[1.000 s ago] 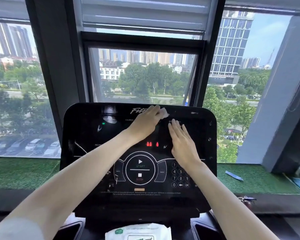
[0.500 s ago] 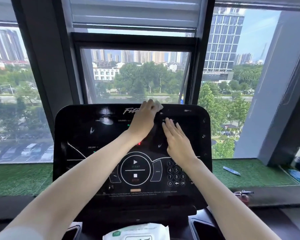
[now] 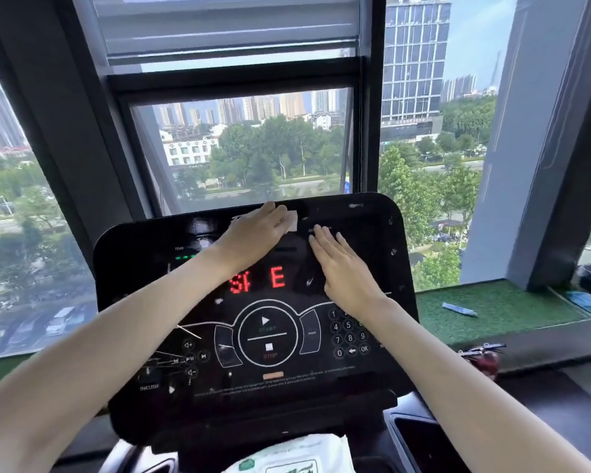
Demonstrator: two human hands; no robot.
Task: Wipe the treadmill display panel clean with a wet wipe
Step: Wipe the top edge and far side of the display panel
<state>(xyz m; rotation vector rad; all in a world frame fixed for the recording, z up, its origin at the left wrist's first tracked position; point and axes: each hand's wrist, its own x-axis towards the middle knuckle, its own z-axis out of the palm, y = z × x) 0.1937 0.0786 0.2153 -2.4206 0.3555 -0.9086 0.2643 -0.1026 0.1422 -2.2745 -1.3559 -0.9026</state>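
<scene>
A person leans over a treadmill display panel (image 3: 372, 233) set before a high window, both bare arms stretched across its glossy black face. The left hand (image 3: 253, 233) lies palm down near the top edge of the panel, pressing a white wet wipe (image 3: 291, 222) flat against the surface; the wipe sits under the fingers, with only a crumpled corner showing past the fingertips on the right side. The hand is not curled around the wipe but spread over it, pinning it to the panel. The right hand (image 3: 342, 268) rests just beside it, a little lower, fingers together and straight, flat on the dark panel and holding nothing. The wipe's exposed corner lies close to the right hand's fingertips, and whether they touch cannot be told.

Below the hands, red lit characters (image 3: 258, 279) glow in the middle of the panel, above a round start and stop control (image 3: 268, 337) and a number keypad (image 3: 348, 337) partly hidden by the right forearm. A pack of wet wipes (image 3: 294, 455) with a green-and-white label sits at the foot of the console. On the green turf sill (image 3: 509, 308) to the right lies a small blue packet (image 3: 459, 309).
</scene>
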